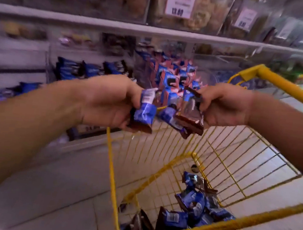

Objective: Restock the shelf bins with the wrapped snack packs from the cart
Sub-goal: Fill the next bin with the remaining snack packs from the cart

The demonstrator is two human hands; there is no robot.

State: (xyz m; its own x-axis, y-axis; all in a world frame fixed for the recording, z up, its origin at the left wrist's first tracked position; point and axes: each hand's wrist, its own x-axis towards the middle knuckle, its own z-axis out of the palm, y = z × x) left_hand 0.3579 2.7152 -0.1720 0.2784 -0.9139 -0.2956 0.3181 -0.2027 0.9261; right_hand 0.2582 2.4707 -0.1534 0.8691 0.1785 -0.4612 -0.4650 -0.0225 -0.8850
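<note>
Carrying: left hand (108,102) and right hand (224,106) are each gripping snack packs (190,117), fingers curled.
Next: dropping them into the shelf bin (172,75), likely.

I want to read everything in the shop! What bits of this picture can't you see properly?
- Head view: small print on the price tags is blurred.
- Fingers of the left hand and right hand are hidden behind the snack packs.
- The yellow cart is cut off by the right and bottom edges.
</note>
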